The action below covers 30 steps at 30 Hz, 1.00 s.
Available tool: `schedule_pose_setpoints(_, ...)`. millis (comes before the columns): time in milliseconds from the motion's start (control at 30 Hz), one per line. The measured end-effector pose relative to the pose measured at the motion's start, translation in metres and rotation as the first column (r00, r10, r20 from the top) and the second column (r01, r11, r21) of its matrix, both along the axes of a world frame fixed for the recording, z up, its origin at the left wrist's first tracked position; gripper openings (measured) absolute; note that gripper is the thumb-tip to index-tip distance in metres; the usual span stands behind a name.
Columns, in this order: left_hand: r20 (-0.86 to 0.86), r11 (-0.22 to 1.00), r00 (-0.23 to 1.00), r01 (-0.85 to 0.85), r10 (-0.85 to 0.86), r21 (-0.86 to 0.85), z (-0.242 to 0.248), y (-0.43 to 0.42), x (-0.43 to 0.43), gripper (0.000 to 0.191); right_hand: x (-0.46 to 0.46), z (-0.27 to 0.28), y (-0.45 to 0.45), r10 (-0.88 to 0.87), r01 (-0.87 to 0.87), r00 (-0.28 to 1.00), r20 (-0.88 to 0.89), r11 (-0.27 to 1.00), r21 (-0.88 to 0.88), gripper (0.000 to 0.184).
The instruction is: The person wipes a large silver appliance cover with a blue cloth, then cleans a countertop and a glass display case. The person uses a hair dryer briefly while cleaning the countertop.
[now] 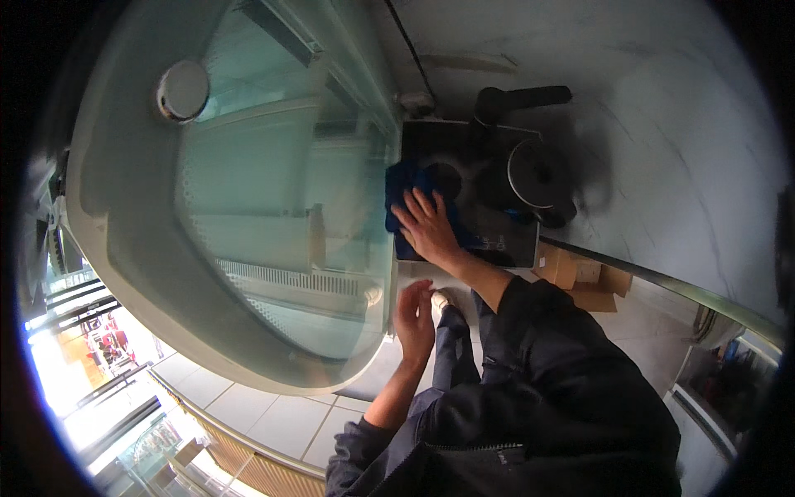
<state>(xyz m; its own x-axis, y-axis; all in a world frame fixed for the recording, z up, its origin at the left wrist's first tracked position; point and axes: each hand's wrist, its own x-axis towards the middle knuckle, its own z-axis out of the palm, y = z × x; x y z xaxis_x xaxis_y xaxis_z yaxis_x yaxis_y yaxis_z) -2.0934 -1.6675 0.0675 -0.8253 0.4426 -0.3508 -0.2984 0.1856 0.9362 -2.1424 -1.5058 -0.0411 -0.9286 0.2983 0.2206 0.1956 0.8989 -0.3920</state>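
Note:
My right hand (425,230) lies flat with fingers spread on a dark blue cloth (404,186). The cloth is bunched on the left part of a black panel (428,140), which looks like a glass cooktop with printed marks along its near edge. A dark round vessel with a bright rim (539,173) sits on the panel's right side. Behind it, a black fitting with a long arm (525,99) points right. My left hand (415,317) hangs in the air before the panel, near the glass case, fingers loosely bent and holding nothing.
A large curved glass display case (273,180) with a round knob (184,91) fills the left. To the right runs a pale marbled counter (671,149). An open cardboard box (584,279) sits below it. Pale tiles (248,404) cover the floor.

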Motion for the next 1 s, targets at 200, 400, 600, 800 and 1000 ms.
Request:
schedule_pose_setpoints(200, -0.33, 0.908, 0.863, 0.418, -0.383, 0.037, 0.019, 0.119, 0.015, 0.037, 0.084, -0.013, 0.004, 0.096, -0.1, 0.994, -0.059, 0.992, -0.077, 0.058)
schedule_pose_setpoints(400, 0.645, 0.936, 0.68, 0.218, -0.348, 0.275, 0.03, 0.201, 0.053, 0.079, 0.143, -0.011, 0.027, 0.043, -0.038, 0.984, 0.172, 0.999, -0.034, 0.061)
schedule_pose_setpoints(600, 0.755, 0.927, 0.541, 0.259, -0.372, 0.271, 0.028, 0.222, 0.052, 0.092, 0.152, -0.003, 0.032, 0.037, -0.013, 0.983, 0.18, 0.991, -0.137, 0.069)
schedule_pose_setpoints(800, 0.793, 0.94, 0.522, 0.053, -0.313, 0.336, 0.019, 0.257, 0.071, 0.097, 0.144, 0.002, 0.03, -0.031, 0.029, 0.999, -0.008, 0.985, -0.169, 0.056)
schedule_pose_setpoints(1000, 0.731, 0.962, 0.682, -0.216, 0.025, 0.168, 0.025, 0.27, 0.073, 0.052, 0.146, 0.007, 0.029, -0.046, 0.046, 0.999, 0.008, 0.99, -0.136, 0.056)
